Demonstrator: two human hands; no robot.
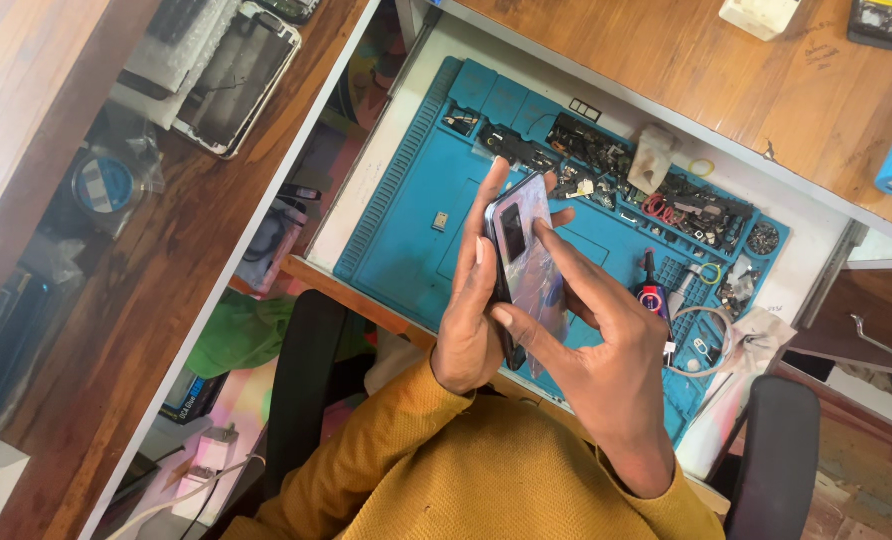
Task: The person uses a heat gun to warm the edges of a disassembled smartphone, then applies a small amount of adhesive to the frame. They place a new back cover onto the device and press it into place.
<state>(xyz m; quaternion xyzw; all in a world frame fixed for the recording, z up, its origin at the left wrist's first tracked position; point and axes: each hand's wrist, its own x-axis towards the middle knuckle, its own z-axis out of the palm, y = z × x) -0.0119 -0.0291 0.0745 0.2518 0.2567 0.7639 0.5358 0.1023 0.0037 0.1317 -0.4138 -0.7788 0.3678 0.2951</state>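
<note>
Blue mat [406,215] trays hold, seemingly, parts [606,150].

Mustard-yellow, seemingly knitted sleeves [396,440] cover both arms to the wrists.

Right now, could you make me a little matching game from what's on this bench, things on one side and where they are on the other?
Things:
1. phone
2. blue work mat
3. loose phone frame
4. green cloth

Places:
A. below the desk edge, beside the chair
B. on the brown side counter, upper left
C. held in the left hand and right hand
D. on the pulled-out white tray, with small parts along its far edge

Pairs: 1-C, 2-D, 3-B, 4-A
</note>
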